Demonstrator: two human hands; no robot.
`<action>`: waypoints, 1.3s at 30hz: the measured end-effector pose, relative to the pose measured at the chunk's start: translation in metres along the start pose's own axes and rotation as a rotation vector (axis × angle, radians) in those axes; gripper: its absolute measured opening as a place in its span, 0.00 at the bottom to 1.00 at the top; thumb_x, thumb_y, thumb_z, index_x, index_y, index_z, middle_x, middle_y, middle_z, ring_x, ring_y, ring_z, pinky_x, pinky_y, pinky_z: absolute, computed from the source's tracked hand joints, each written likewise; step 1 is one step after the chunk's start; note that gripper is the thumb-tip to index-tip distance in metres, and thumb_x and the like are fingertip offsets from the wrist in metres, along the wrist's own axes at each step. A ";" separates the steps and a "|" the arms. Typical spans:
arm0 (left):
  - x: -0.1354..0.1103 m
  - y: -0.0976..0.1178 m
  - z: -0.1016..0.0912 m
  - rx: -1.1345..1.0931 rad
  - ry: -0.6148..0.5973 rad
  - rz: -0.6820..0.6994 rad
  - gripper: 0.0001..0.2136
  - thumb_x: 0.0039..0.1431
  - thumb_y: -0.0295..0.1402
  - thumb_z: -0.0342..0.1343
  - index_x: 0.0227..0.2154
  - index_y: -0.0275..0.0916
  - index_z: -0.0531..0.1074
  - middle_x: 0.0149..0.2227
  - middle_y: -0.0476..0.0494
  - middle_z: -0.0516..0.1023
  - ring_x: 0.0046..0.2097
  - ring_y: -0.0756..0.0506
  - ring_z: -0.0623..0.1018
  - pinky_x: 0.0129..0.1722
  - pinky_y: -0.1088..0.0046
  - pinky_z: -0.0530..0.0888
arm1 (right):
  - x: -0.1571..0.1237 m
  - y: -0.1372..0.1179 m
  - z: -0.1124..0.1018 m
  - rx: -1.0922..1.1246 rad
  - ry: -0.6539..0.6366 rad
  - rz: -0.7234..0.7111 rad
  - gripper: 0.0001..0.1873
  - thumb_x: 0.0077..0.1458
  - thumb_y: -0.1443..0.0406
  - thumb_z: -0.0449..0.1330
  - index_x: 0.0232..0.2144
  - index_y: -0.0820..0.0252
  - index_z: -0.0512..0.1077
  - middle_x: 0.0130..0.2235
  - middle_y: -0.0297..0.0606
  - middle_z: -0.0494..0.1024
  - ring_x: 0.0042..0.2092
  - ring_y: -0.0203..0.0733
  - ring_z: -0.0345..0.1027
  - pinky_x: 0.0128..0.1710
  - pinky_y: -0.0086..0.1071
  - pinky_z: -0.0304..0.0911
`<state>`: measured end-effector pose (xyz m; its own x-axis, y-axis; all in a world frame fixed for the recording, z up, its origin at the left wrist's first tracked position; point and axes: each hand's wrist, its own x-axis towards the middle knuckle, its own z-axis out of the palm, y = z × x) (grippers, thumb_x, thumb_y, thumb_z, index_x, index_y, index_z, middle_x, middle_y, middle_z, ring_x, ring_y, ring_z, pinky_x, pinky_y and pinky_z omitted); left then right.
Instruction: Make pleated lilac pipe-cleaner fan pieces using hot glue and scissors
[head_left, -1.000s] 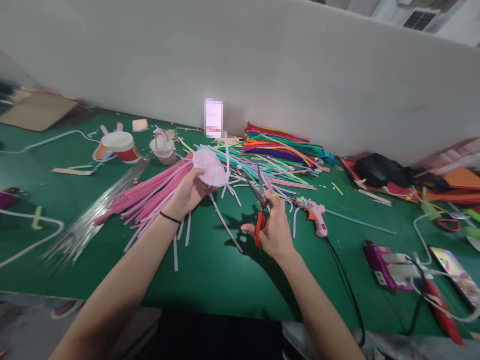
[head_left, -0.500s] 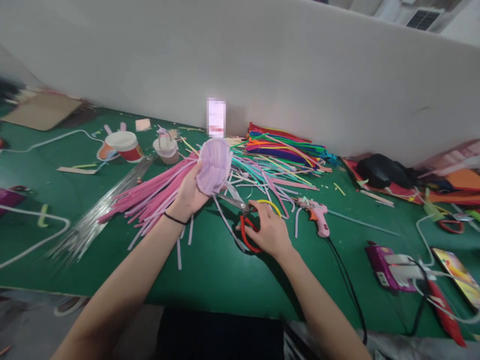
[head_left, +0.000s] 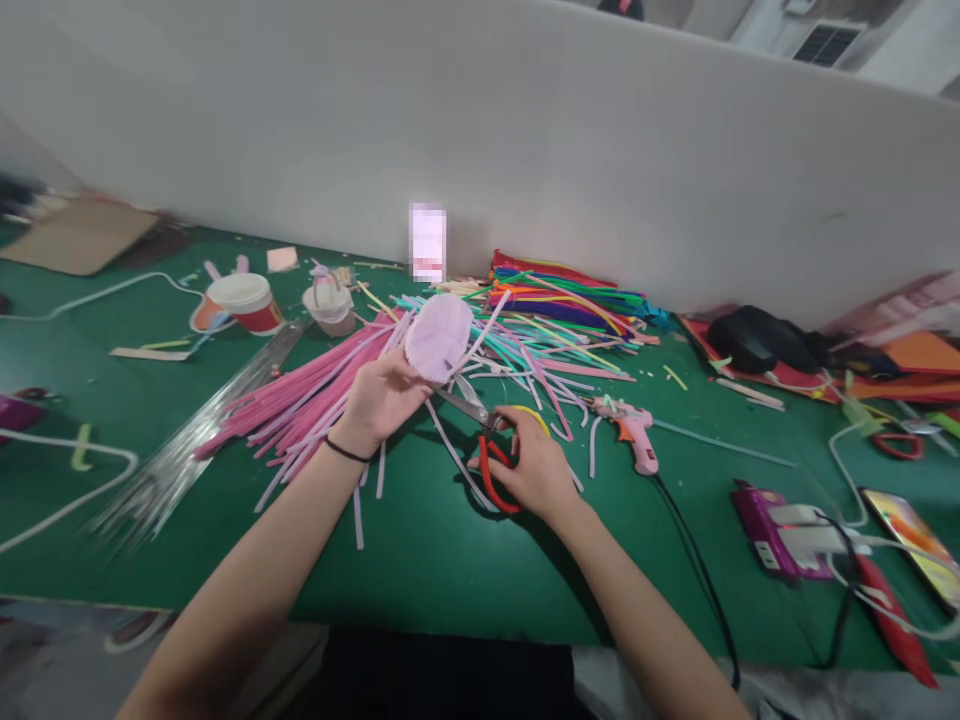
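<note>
My left hand (head_left: 384, 402) grips a round, pale lilac piece (head_left: 439, 338) by its lower edge, tilting its flat face toward me. In my right hand (head_left: 529, 462) is a pair of scissors (head_left: 491, 472) with red and yellow handles; its blades are parted and reach to the bottom edge of the lilac piece. A lilac strip (head_left: 486, 332) shows at the piece's right side. Beneath my left hand lies a bundle of pink fuzzy stems (head_left: 300, 390), mixed with lilac ones.
Multicoloured stems (head_left: 562, 295) lie by the wall. A pink glue gun (head_left: 634, 432) rests right of the scissors, its black cord running to the front edge. A red-white tub (head_left: 246, 300) and a small basket (head_left: 328, 305) stand left; a purple power strip (head_left: 772, 535) lies right.
The lilac piece has turned in my left hand, from its ribbed side to a smoother face, and sits slightly lower and right. The scissors stay close to its lower edge.
</note>
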<state>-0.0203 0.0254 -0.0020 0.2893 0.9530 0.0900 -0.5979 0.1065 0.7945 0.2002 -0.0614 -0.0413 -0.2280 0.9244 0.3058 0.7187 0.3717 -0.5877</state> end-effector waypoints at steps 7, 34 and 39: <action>-0.006 -0.009 0.010 0.320 -0.018 0.115 0.45 0.46 0.28 0.69 0.66 0.45 0.54 0.64 0.35 0.65 0.60 0.35 0.71 0.54 0.62 0.74 | -0.001 -0.002 -0.005 0.161 0.059 0.098 0.36 0.49 0.55 0.68 0.56 0.57 0.61 0.46 0.42 0.75 0.34 0.41 0.68 0.39 0.39 0.69; -0.011 -0.010 0.026 0.682 0.064 0.382 0.44 0.51 0.43 0.67 0.67 0.46 0.50 0.67 0.35 0.58 0.68 0.32 0.57 0.62 0.56 0.65 | -0.004 -0.001 -0.025 0.092 -0.010 -0.117 0.33 0.59 0.54 0.59 0.60 0.60 0.55 0.56 0.51 0.71 0.54 0.51 0.70 0.49 0.45 0.69; -0.008 -0.016 0.018 0.692 0.054 0.364 0.38 0.53 0.42 0.66 0.64 0.50 0.56 0.67 0.39 0.59 0.66 0.36 0.63 0.63 0.58 0.64 | -0.003 -0.002 -0.028 0.073 -0.044 -0.106 0.32 0.59 0.58 0.58 0.61 0.61 0.55 0.55 0.51 0.73 0.52 0.51 0.71 0.49 0.45 0.69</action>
<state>0.0000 0.0110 -0.0048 0.1169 0.9083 0.4016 -0.0413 -0.3996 0.9158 0.2172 -0.0670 -0.0201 -0.3300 0.8818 0.3368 0.6395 0.4713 -0.6074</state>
